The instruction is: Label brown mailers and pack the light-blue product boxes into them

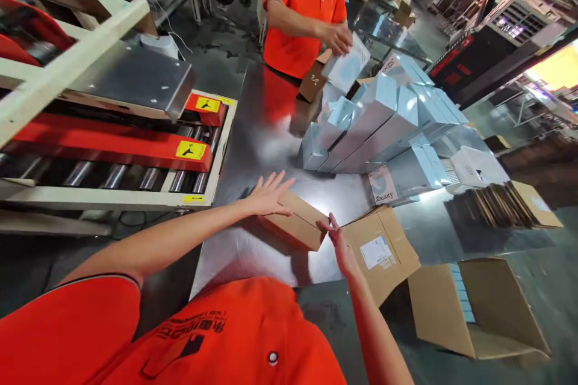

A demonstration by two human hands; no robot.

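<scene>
A closed brown cardboard box (295, 225) lies flat on the shiny metal table (253, 150) right before me. My left hand (270, 195) rests at the box's left end with its fingers spread. At the opposite end my right hand (338, 240) touches the box's corner with its fingertips, the fingers apart. Just right of that hand lies a larger flat piece of brown cardboard (383, 255) with a white label on it.
Light blue boxes (370, 114) are piled on the table, with a co-worker (302, 24) behind holding a white box (347, 66). A roller conveyor (117, 174) runs at left. An open carton (478, 307) stands low at right, near stacked cardboard (501, 204).
</scene>
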